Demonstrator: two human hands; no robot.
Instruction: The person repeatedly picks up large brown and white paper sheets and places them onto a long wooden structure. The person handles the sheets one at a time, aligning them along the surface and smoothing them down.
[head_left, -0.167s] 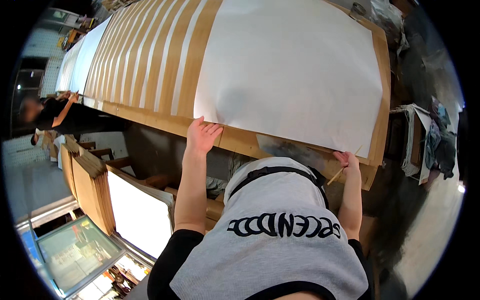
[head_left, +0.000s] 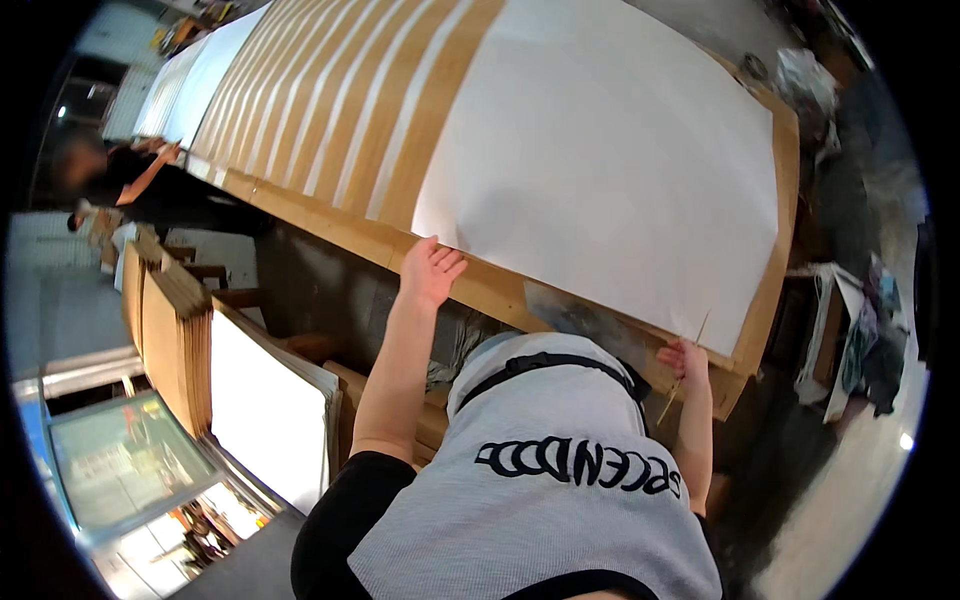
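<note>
A large white sheet [head_left: 620, 180] lies over brown board on the long table [head_left: 365, 242] in front of me. My left hand [head_left: 432, 274] is at the sheet's near left corner, palm turned up and fingers apart, with the fingertips by the edge; whether they touch it I cannot tell. Near the sheet's near right corner, my right hand [head_left: 686, 360] has its fingers closed around a thin yellowish stick [head_left: 667, 404], which sticks out on both sides of the hand. Left of the sheet, several narrow white strips [head_left: 398, 115] run across the brown surface in overlapping rows.
At the table's far left, a person in black [head_left: 140, 180] stands with both hands at the edge. Stacked brown boards [head_left: 178, 340] and a bright white panel [head_left: 265, 415] stand behind at the left. Clear plastic bags [head_left: 805, 85] and a cloth-laden stand [head_left: 850, 340] are at the right.
The view has shifted, so the table appears tilted further down to the right. Both hands stay near the sheet's front edge, and the stick in my right hand stands more upright.
</note>
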